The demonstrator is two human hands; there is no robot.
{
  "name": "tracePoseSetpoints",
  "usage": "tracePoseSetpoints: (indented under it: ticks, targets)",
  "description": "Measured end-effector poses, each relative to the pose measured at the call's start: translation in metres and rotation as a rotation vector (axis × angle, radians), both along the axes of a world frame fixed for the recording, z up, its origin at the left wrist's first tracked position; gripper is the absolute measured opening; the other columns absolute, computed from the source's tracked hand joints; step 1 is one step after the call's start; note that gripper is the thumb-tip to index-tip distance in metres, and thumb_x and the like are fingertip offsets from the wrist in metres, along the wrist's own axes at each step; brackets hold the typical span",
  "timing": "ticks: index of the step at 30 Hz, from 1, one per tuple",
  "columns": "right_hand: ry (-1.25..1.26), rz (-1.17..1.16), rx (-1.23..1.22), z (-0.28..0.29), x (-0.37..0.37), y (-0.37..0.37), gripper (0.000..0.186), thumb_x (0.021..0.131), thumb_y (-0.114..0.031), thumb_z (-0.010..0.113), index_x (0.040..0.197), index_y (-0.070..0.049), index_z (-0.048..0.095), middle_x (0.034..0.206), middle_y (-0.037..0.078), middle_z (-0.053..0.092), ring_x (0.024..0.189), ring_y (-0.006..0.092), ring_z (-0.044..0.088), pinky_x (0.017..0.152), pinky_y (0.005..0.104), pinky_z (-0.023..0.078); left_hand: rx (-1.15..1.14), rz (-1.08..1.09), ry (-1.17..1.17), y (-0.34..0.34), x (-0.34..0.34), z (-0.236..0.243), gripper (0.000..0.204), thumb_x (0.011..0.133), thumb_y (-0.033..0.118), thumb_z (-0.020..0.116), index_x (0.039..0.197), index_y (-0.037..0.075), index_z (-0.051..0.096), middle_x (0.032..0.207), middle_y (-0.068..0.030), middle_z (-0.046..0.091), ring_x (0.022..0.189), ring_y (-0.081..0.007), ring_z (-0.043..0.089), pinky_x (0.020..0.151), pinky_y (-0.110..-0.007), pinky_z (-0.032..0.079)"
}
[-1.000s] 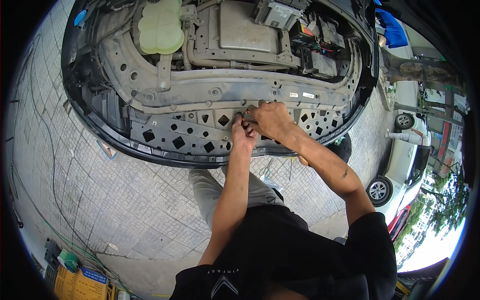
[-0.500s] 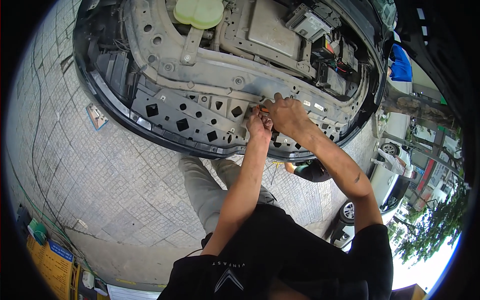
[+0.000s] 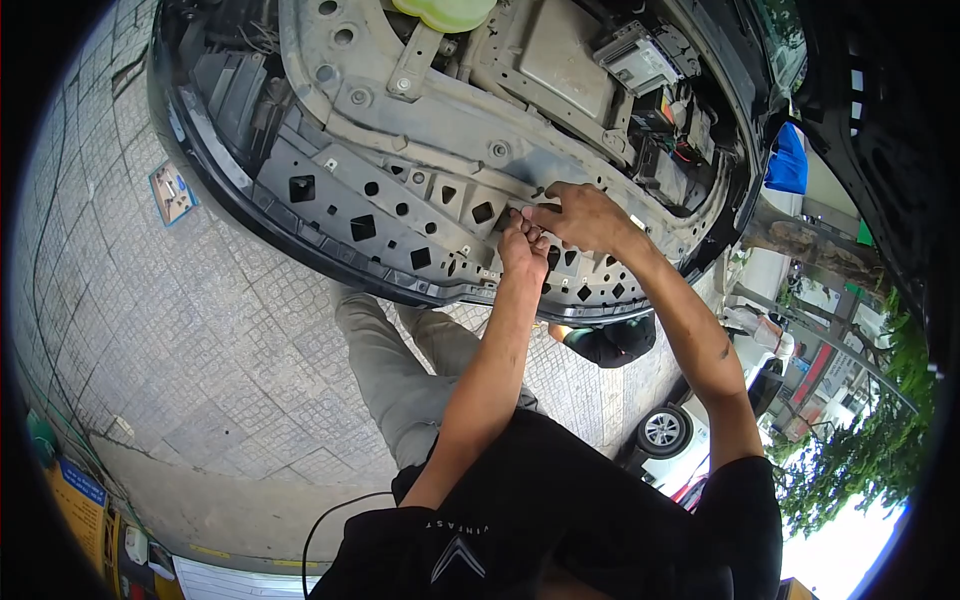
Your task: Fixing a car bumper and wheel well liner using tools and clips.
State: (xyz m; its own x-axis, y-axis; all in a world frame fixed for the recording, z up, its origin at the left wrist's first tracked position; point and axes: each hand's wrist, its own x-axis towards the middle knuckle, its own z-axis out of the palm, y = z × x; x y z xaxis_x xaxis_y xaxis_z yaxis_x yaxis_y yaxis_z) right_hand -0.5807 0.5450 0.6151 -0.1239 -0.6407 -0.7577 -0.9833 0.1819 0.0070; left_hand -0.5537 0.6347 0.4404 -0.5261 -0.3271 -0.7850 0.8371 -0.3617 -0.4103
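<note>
Both hands meet over the front crossmember [image 3: 430,203] of a car with its hood up. My left hand [image 3: 524,250] is closed, fingers curled up near the panel's holes; whatever it pinches is too small or hidden to name. From the right comes my right hand [image 3: 590,218], back of the hand up. Its finger and thumb stand apart, one tip touching or nearly touching the left fingertips. No tool shows plainly in it. The grey metal panel around both hands has several round, square and triangular cutouts.
A yellow-green reservoir [image 3: 445,12], a control unit [image 3: 636,62] and a battery area [image 3: 655,115] lie deeper in the bay. Black bumper edge [image 3: 370,285] runs before me. A tray of small items [image 3: 173,193] sits on the paving. Someone in a black cap [image 3: 615,343] is low beyond the bumper.
The view has shifted, and the bay sits higher in the picture. An orange piece seen between my hands no longer shows. My right hand's fingers have spread apart.
</note>
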Motion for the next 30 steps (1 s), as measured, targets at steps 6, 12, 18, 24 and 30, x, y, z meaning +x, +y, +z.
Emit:
tracePoseSetpoints:
  ticks: [6,12,18,24,30]
  targets:
    - [0.049,0.734,-0.246,0.017,-0.004,0.026,0.038,0.082,-0.031,0.071,0.108,-0.004,0.063,0.103,0.013,0.056,0.097,0.0292,0.064,0.076,0.0419,0.055,0.010,-0.050,-0.027,-0.003,-0.002,-0.010,0.029,0.105,0.030,0.049,0.081,0.014,0.055,0.062,0.0072,0.040,0.050,-0.0062,0.033,0.044,-0.023,0.028]
    - [-0.002,0.525,-0.067,0.007,-0.021,0.017,0.024,0.092,-0.028,0.061,0.100,-0.006,0.066,0.084,0.014,0.071,0.087,0.0311,0.069,0.073,0.0422,0.055,0.025,-0.063,-0.012,-0.008,0.004,-0.005,0.031,0.103,0.036,0.051,0.080,0.015,0.055,0.063,0.0082,0.040,0.048,-0.0070,0.032,0.043,-0.024,0.028]
    - [-0.311,-0.404,0.018,0.001,-0.036,0.012,0.036,0.098,-0.031,0.053,0.100,0.001,0.069,0.064,0.013,0.066,0.051,0.0193,0.062,0.051,0.0332,0.049,-0.076,-0.141,0.022,0.002,0.019,0.014,0.033,0.104,0.034,0.049,0.077,0.016,0.049,0.062,0.0078,0.037,0.049,-0.0076,0.031,0.045,-0.025,0.026]
    - [-0.340,-0.565,0.002,-0.019,-0.072,0.025,0.043,0.097,-0.040,0.054,0.099,0.000,0.070,0.058,0.012,0.062,0.048,0.0200,0.058,0.053,0.0328,0.047,-0.116,-0.128,0.031,-0.004,0.018,0.018,0.029,0.104,0.031,0.050,0.078,0.017,0.049,0.064,0.0080,0.037,0.051,-0.0074,0.031,0.048,-0.024,0.027]
    - [-0.114,0.140,-0.387,0.004,-0.037,0.040,0.042,0.089,-0.036,0.067,0.116,-0.004,0.064,0.097,0.016,0.061,0.084,0.0340,0.066,0.076,0.0421,0.055,-0.170,-0.158,0.014,-0.008,0.018,0.018,0.033,0.105,0.031,0.046,0.075,0.017,0.048,0.063,0.0092,0.037,0.050,-0.0067,0.031,0.048,-0.024,0.026]
